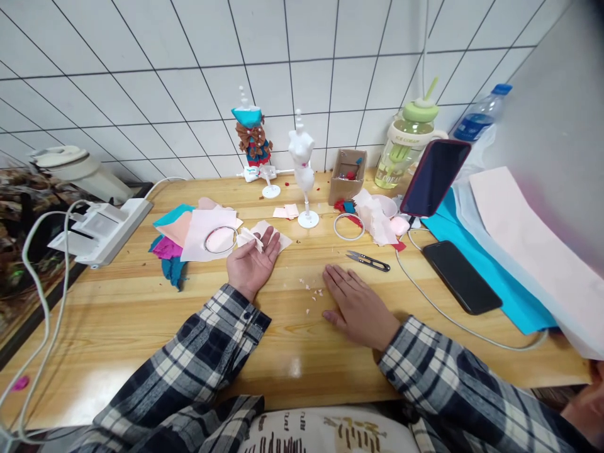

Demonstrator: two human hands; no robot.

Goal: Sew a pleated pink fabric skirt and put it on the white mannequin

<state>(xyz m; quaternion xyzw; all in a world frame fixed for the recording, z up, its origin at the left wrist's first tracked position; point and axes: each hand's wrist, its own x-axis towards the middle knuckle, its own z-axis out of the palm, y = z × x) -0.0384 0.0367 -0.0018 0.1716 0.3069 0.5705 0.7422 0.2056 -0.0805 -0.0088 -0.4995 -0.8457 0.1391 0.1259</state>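
Palm up, my left hand holds a small crumpled piece of white paper between its thumb and fingers. My right hand lies palm down on the wooden table, fingers stretched out, holding nothing. Small pale scraps are scattered between the two hands. Thread snips lie just beyond my right fingers. A metal ring rests on pale pink sheets left of my left hand. Beyond the hands stands a bare white mannequin; behind it to the left is a dressed one.
A cardboard box, a second ring and crumpled pink paper sit at the back right. Further right are a bottle, an upright phone, a flat phone and blue sheets. A power strip is left.
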